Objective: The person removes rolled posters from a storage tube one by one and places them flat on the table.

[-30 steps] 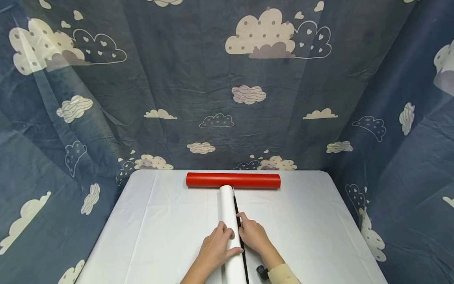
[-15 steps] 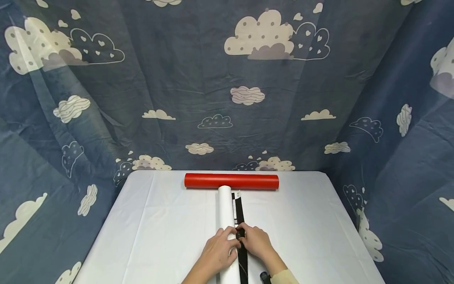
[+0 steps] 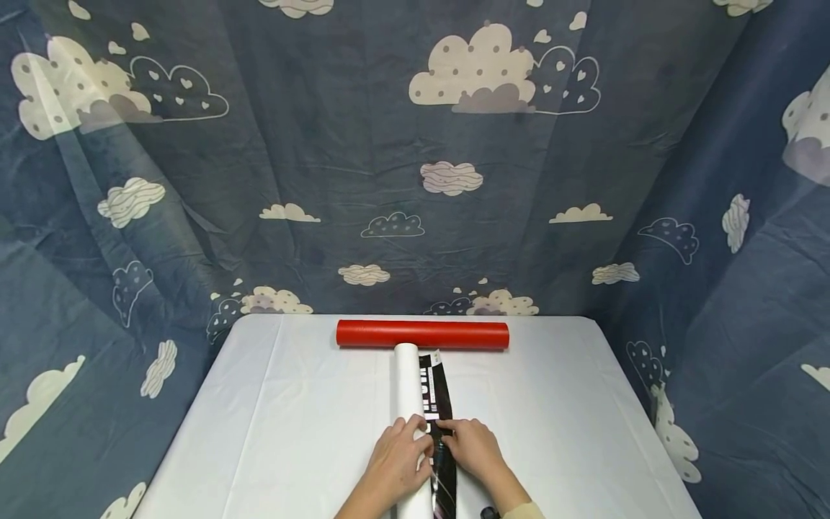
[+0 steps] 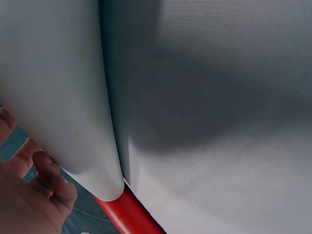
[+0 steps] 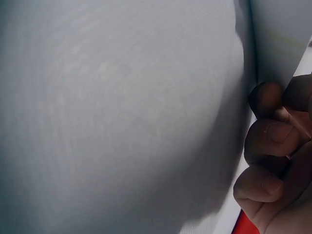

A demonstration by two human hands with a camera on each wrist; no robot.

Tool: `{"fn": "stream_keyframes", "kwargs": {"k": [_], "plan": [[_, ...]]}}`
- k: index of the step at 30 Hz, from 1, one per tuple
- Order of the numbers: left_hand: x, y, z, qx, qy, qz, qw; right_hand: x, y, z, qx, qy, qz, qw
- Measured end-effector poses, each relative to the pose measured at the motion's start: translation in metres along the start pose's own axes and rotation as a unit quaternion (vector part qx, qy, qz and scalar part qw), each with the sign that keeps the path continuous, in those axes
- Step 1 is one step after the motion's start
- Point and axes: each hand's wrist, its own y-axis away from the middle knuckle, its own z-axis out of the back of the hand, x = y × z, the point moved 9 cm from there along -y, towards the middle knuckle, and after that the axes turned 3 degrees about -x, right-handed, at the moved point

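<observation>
At the 12 o'clock edge of the table (image 3: 570, 418), before the curtain (image 3: 363, 144), the crosswise roll (image 3: 421, 334) spans 9 to 3. The lengthwise roll (image 3: 408, 389) runs from 6 o'clock up to near its middle, with the strip (image 3: 442, 389) along its 3 o'clock side. The left hand (image 3: 400, 455) rests on the lengthwise roll, the right hand (image 3: 475, 448) on the strip.

No wording can be read for certain. White characters and small white blocks are printed on the black strip (image 3: 444, 393), just beyond the fingertips of the left hand (image 3: 400, 453) and right hand (image 3: 476, 447), but they are too small to be deciphered. Faint marks on its glossy stretch, between and nearer than the hands, are lost in glare.
</observation>
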Motion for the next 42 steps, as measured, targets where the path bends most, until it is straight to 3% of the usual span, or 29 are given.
{"fn": "stream_keyframes", "kwargs": {"k": [4,11,21,36,42], "plan": [[-0.001,0.001,0.003,-0.012,-0.005,-0.004,0.9999,-0.004,0.001,0.002,0.0,-0.002,-0.012,0.9999],[0.002,0.002,0.0,0.004,-0.001,0.006,1.0,-0.01,0.002,-0.001,0.01,-0.007,-0.025,0.9996],[0.004,0.006,0.001,-0.006,0.002,0.014,0.9999,-0.015,0.005,0.006,-0.001,-0.006,-0.025,0.9997],[0.007,0.008,0.007,-0.02,-0.014,0.012,0.9996,-0.022,0.005,0.005,0.001,-0.011,-0.047,0.9988],[0.01,0.008,0.003,-0.025,-0.01,0.008,0.9996,-0.024,0.005,0.005,0.006,-0.013,-0.055,0.9984]]}}
